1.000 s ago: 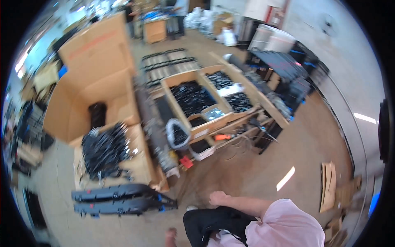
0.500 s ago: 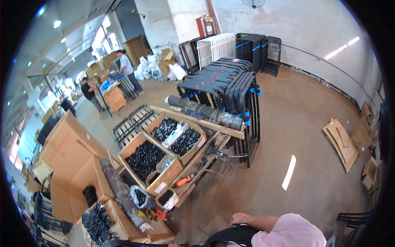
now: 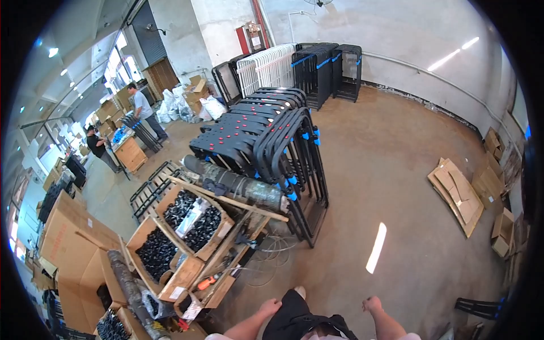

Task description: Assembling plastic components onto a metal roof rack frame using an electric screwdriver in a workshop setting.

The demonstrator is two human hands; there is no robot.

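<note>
While red printing (image 3: 58, 242) was present on the large brown cardboard carton (image 3: 85, 232) at lower left, its characters were too skewed to record. A small white label (image 3: 177, 292) was noted on the front of the divided wooden tray (image 3: 188, 276) of black parts; its writing was too small to read.

Beyond the rough wooden counter (image 3: 222, 290) stood a close row of black metal frames (image 3: 229, 133) with blue straps, obstructing the way ahead. Flattened brown cardboard sheets (image 3: 456, 195) lay on the floor at right. Two co-workers (image 3: 144, 110) stood at upper left.

The orange-bodied tool (image 3: 207, 282) lay at the counter's near edge, its long axis slanting from lower left to upper right; which end was its front could not be told.

The left hand (image 3: 271, 306) was beside the person's black-clothed thigh, nearest the counter but apart from it. The right hand (image 3: 372, 304) was held out over the floor. Fingers appeared curled on both; whether either grip was pressed together could not be determined.
</note>
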